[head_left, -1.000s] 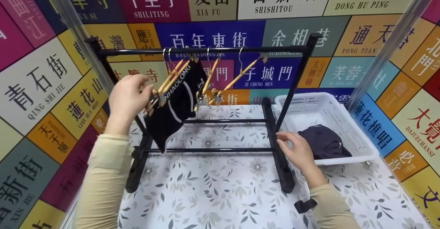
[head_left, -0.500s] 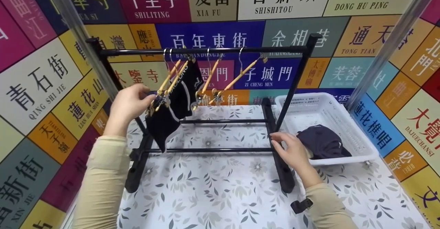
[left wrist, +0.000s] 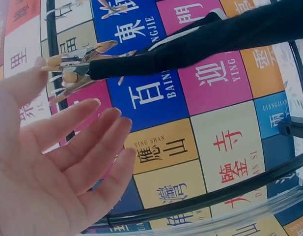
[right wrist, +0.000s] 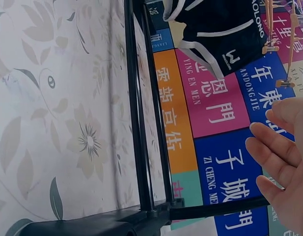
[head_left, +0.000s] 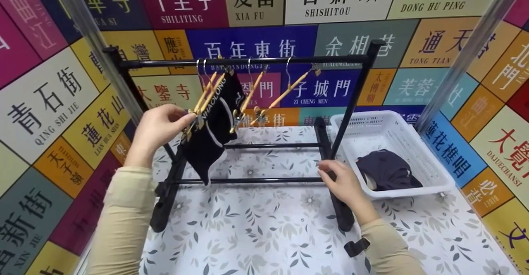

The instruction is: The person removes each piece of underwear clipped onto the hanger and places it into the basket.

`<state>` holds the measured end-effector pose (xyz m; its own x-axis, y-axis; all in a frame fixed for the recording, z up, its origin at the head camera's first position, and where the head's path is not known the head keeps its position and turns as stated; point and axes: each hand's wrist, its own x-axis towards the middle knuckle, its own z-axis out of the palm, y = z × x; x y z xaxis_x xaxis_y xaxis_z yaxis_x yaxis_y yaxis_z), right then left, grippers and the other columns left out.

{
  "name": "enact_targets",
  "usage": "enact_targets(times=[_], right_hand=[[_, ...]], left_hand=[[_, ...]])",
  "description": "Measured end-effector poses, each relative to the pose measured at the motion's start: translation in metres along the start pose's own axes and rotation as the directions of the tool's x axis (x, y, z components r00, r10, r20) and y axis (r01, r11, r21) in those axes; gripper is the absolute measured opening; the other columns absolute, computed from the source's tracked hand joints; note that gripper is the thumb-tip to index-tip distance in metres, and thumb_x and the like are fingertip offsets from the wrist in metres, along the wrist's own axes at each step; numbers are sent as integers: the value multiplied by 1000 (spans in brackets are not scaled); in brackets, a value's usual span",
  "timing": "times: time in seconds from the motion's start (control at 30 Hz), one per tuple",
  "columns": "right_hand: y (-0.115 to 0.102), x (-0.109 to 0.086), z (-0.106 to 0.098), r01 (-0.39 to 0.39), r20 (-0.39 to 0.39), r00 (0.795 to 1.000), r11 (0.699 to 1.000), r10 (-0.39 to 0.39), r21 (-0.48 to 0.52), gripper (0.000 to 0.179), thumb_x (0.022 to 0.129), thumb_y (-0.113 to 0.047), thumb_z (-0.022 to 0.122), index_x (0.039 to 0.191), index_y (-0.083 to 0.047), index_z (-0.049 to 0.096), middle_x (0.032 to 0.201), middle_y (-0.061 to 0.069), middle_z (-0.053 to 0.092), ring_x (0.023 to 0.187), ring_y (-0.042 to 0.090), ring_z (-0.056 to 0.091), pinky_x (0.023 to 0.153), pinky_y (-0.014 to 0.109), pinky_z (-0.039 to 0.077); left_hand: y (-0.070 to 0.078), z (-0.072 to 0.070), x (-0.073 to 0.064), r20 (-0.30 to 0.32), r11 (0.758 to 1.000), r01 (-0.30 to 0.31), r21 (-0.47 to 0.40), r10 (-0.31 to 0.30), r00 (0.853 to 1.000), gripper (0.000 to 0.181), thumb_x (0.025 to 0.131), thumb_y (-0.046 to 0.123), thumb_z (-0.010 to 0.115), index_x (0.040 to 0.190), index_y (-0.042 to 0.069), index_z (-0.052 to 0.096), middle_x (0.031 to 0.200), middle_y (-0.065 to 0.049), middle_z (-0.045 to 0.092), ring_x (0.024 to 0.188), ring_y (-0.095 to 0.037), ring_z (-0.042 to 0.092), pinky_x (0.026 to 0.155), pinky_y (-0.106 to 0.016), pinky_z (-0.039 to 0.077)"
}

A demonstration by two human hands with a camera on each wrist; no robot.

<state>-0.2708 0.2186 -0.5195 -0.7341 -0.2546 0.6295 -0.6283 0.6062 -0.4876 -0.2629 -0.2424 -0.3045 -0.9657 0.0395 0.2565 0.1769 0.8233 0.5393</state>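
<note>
A pair of black boxer briefs (head_left: 206,151) with white trim and waistband lettering hangs from a wooden clip hanger (head_left: 211,95) on the black garment rack (head_left: 264,61). My left hand (head_left: 159,128) is at the near end of this hanger, its thumb at the end by the metal clip (left wrist: 75,61). In the left wrist view, the other fingers (left wrist: 87,147) are spread and loose, away from the cloth. My right hand (head_left: 341,182) is in front of the rack's right foot, fingers relaxed with nothing in them. The right wrist view shows the briefs (right wrist: 215,37) from the other side.
To the right of the briefs hang two bare wooden hangers (head_left: 285,91). A white plastic basket (head_left: 444,180) with dark cloth (head_left: 386,169) in it stands right of the rack. The table has a leaf-patterned cover (head_left: 264,233). Sign-printed walls enclose the back and sides.
My left hand has lowered and moved right along with the hanger's near end, and the briefs have swung a little to the right. My right hand has drifted left, away from the basket.
</note>
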Motion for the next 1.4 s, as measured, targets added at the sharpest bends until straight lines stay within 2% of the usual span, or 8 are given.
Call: enact_targets(times=[0.13,0.27,0.4,0.53,0.73,1.0,1.23,1.4], right_hand=[[0,1,1,25,1,1000,1000,-25,6,23,87,-5,74,109,-6,71,98,7,71,89,23,68,83,42,49],[-1,2,1,30,1,1000,1000,-30,-3,22,87,-7,74,109,-7,72,99,6,71,88,22,68,83,41,50],[-2,1,2,29,1,1000,999,-29,-22,21,88,-8,74,109,-9,72,100,5,71,88,21,68,81,42,51],[-3,2,4,35,0,999,999,-35,-35,21,87,-9,74,108,-10,73,99,4,72,87,22,68,80,43,51],[-3,6,15,54,20,998,998,-54,-36,21,87,-10,74,108,-10,72,98,4,71,86,22,68,80,43,51],[-7,12,32,15,103,995,1000,-13,-18,23,89,-10,72,113,-8,70,101,5,72,92,24,67,85,44,50],[-17,15,46,-25,165,986,999,32,-41,23,89,-13,73,112,-9,70,105,6,71,95,25,66,87,44,50],[-23,14,54,-47,190,980,998,53,-37,24,90,-14,72,113,-9,70,105,6,71,97,26,66,89,45,50]], left_hand=[[3,0,-1,15,1000,-28,-3,28,1000,55,89,56,65,110,6,70,102,-12,70,91,-27,64,82,-45,49],[3,0,-2,27,1000,-29,10,29,999,43,91,40,67,113,3,69,102,-14,70,91,-29,63,82,-46,49],[1,4,-1,13,999,-18,34,17,1000,33,88,25,65,111,1,69,99,-15,70,86,-30,63,77,-46,49],[-3,10,0,-31,997,9,80,-6,999,32,86,19,63,111,1,68,98,-17,71,83,-32,64,74,-47,48],[-11,15,1,-124,988,58,141,-40,991,24,92,19,62,109,3,70,96,-16,72,80,-34,64,70,-50,47],[-15,22,3,-239,980,30,199,19,971,17,94,17,63,97,4,72,93,-17,71,78,-37,64,66,-53,46],[-15,25,3,-287,976,47,215,17,958,17,96,20,62,96,6,71,93,-19,68,81,-40,64,65,-55,47],[-17,27,2,-337,975,61,215,16,941,16,96,17,61,95,5,71,92,-18,67,76,-38,63,61,-51,47]])
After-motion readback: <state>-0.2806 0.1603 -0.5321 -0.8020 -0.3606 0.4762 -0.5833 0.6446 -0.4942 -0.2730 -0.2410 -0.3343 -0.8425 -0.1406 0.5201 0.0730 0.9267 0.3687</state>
